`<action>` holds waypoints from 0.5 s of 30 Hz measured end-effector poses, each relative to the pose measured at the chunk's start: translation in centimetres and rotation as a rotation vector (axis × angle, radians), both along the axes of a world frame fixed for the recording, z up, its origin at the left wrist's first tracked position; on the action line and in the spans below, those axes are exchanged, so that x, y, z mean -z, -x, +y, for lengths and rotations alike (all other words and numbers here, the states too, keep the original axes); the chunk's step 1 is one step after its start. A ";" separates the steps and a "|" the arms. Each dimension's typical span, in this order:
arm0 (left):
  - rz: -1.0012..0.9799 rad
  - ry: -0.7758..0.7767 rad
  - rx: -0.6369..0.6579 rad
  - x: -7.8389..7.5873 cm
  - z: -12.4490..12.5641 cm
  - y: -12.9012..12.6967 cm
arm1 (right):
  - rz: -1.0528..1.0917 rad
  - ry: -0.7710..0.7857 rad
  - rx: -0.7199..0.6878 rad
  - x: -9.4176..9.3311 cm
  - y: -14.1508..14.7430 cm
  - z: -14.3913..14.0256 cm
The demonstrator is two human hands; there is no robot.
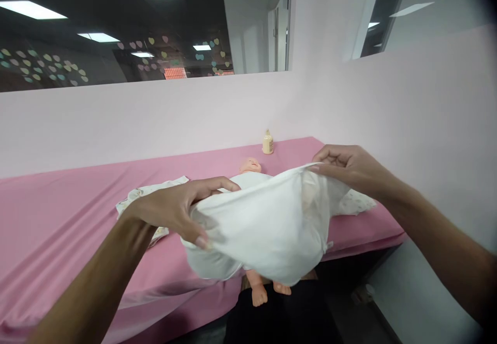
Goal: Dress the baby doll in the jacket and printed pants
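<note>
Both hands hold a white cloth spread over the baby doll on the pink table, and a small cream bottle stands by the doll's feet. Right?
Not quite. In the head view the cream bottle stands beyond the doll's head, near the wall, not by its feet. The rest holds: left hand and right hand both hold the white cloth over the doll on the pink table.
</note>
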State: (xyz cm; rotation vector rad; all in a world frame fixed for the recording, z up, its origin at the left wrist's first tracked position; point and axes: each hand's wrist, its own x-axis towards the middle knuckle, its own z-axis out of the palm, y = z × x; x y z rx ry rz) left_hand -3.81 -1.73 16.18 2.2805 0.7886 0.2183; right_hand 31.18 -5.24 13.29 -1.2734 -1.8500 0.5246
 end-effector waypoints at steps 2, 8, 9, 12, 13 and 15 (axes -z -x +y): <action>-0.052 0.090 0.072 -0.5 0.5 0.5 | -0.032 -0.045 0.018 -1.3 0.0 -0.4; 0.113 -0.574 -0.370 -0.5 -2.5 1.9 | -0.237 -0.154 0.092 -1.0 0.4 -2.4; 0.141 -0.714 -0.383 -0.3 -3.4 2.4 | -0.268 -0.144 0.074 -0.5 0.3 -2.9; 0.148 -0.963 -0.361 0.5 -5.7 3.7 | -0.302 -0.100 0.042 0.6 -0.2 -4.0; 0.122 -1.034 -0.366 0.8 -6.1 4.0 | -0.296 -0.083 0.047 0.8 -0.5 -4.2; 0.049 -1.126 -0.394 1.4 -6.3 4.2 | -0.287 -0.040 0.061 1.0 -0.9 -4.2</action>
